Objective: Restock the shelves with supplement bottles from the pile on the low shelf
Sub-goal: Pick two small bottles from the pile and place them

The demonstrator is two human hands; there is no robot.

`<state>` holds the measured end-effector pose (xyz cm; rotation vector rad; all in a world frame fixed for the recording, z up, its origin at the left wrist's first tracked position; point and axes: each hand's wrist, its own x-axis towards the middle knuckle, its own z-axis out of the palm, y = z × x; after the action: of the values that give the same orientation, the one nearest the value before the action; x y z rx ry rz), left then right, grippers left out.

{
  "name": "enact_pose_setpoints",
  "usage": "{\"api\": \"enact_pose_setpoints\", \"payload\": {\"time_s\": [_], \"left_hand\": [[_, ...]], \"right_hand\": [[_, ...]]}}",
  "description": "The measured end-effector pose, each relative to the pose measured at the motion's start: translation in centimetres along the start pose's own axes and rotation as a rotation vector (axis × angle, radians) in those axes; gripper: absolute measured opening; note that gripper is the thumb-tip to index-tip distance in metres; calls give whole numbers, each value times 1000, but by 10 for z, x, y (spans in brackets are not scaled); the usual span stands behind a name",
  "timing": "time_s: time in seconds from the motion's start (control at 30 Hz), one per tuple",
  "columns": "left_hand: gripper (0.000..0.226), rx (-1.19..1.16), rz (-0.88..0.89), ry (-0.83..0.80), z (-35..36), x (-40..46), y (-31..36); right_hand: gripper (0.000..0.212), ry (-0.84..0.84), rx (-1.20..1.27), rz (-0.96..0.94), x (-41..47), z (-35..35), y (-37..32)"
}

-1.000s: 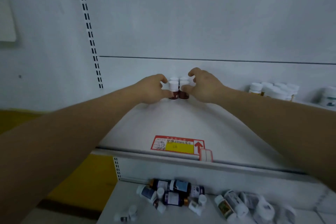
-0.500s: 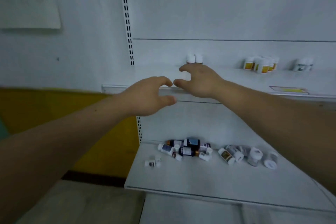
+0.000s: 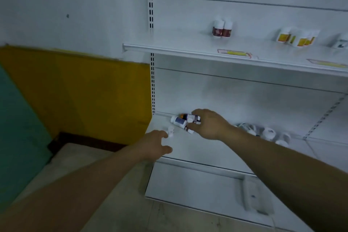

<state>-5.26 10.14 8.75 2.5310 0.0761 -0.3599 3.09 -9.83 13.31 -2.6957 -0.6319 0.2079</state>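
Note:
A pile of dark supplement bottles [image 3: 181, 121] with white caps lies at the back left of the low shelf [image 3: 190, 149]. My right hand [image 3: 209, 124] reaches onto this pile, thumb and fingers spread around a dark bottle with a blue label [image 3: 196, 118]; no firm grip shows. Open and holding nothing, my left hand [image 3: 156, 145] hovers at the shelf's front left corner, just short of a small white bottle [image 3: 171, 131]. Two red-labelled bottles [image 3: 222, 29] stand side by side on the upper shelf [image 3: 169, 50].
Several yellow-labelled bottles [image 3: 295, 37] stand further right on the upper shelf, with a price tag [image 3: 234, 53] at its front edge. More white bottles [image 3: 263, 132] lie right of my right wrist. A white box [image 3: 252, 198] sits on the base below. A yellow wall panel [image 3: 84, 96] is to the left.
Both hands let go of the two red-labelled bottles on the upper shelf and dropped to the low shelf. The right hand now reaches the pile; my view swung down and left.

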Motion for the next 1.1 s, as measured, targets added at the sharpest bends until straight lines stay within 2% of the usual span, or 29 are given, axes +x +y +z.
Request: {"api": "enact_pose_setpoints", "payload": {"time_s": [0.2, 0.33, 0.43, 0.57, 0.63, 0.77, 0.87, 0.93, 1.03, 1.07, 1.1], "left_hand": [[67, -107, -183, -37, 30, 80, -41], [69, -201, -259, 63, 57, 146, -69], [69, -93, -225, 152, 80, 193, -91], [72, 90, -192, 118, 110, 242, -122], [65, 167, -163, 127, 121, 256, -134], [48, 178, -93, 312, 133, 265, -147], [45, -176, -175, 392, 126, 247, -141], [32, -438, -241, 419, 113, 222, -127], [10, -911, -263, 389, 85, 175, -95], [8, -1118, -250, 350, 74, 156, -81], [15, -1299, -215, 305, 62, 137, -67]], "right_hand": [[50, -95, 59, 120, 63, 53, 72], [43, -147, 111, 133, 125, 99, 106], [54, -175, 148, 166, 160, 142, 125], [76, -241, 56, 265, 187, 196, 151], [74, -188, 37, 320, 194, 214, 158], [46, 42, 98, 363, 205, 233, 163], [33, 33, 311, 399, 196, 224, 155], [29, 69, 498, 401, 176, 208, 141], [14, 202, 807, 392, 130, 169, 105], [12, 239, 975, 392, 111, 153, 90], [16, 263, 1154, 374, 92, 137, 75]]}}
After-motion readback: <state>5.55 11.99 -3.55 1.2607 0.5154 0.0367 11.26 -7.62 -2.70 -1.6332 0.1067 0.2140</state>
